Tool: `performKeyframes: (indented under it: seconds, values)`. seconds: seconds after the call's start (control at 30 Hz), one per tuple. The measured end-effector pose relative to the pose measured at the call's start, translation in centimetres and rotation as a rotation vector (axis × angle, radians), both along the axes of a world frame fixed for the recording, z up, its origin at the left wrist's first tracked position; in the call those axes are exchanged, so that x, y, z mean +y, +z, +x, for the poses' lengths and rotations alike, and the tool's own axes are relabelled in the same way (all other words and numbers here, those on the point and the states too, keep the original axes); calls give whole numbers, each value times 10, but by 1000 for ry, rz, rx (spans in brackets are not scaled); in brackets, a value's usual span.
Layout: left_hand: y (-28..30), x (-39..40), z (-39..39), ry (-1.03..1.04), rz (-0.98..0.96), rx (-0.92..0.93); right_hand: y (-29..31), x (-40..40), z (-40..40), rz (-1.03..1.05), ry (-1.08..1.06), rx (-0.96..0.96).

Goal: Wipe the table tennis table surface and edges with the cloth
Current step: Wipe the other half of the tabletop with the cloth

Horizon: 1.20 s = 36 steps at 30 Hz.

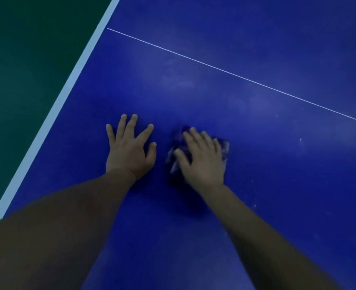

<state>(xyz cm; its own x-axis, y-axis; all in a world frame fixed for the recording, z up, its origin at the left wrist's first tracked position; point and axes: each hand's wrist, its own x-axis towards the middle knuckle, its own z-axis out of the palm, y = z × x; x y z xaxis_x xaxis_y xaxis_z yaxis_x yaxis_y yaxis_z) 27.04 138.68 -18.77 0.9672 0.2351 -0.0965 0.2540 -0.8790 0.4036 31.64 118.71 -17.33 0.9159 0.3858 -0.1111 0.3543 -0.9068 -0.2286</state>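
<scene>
Both hands flat: right hand [202,160] on cloth [223,147].

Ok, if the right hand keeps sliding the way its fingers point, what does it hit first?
Nothing solid, as far as this view shows. The right hand, flat on the cloth, points up the table; ahead lies bare blue surface, then the thin white line.

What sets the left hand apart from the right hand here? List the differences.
The left hand lies bare on the blue table; the right hand presses on the cloth. The left hand's fingers are spread wide; the right hand's fingers lie closer together. The left hand is nearer the white edge. Both are flat, palms down.
</scene>
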Motion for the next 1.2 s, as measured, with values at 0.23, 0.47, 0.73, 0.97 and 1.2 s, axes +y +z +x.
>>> performKeyframes:
  seconds: [0.23,0.47,0.73,0.97,1.2]
  values:
    - [6,23,-28,-96,-162,-18,10,-51,-63,-65,507,29]
    - [8,33,-193,-95,97,45,0,24,-106,33,138,72]
    - [-6,40,-257,-102,212,153,2,-34,-147,-61,584,-29]
    - [-3,41,-255,-106,154,148,-6,55,-209,32,238,4]
    - [5,50,-257,-165,14,117,-2,-19,-287,-65,688,0]
